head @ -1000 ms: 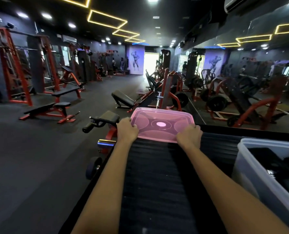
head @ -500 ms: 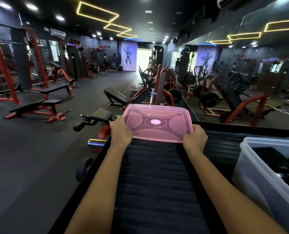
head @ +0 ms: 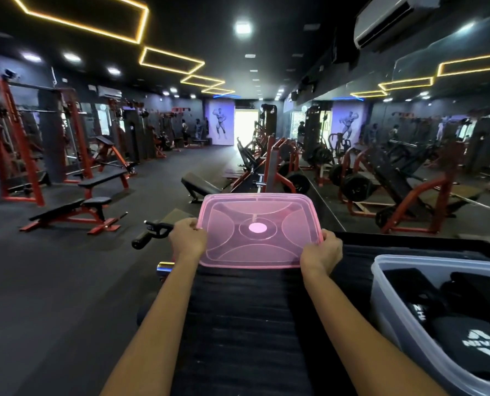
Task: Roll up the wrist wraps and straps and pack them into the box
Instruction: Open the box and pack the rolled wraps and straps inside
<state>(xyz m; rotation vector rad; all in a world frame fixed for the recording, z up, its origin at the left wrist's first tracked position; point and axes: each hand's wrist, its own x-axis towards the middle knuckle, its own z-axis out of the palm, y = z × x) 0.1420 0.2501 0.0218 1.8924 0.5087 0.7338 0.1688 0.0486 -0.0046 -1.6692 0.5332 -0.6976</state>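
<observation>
The left hand (head: 187, 240) and the right hand (head: 321, 251) each grip a side edge of the pink lid (head: 259, 231), fingers curled under its rim, holding it above the far end of the black counter (head: 238, 324). Right of the lid and nearer the person, the clear box (head: 392, 318) stands open with black rolled wraps (head: 478, 338) inside. Packing looks done; what seems left is closing the box with the lid.
</observation>
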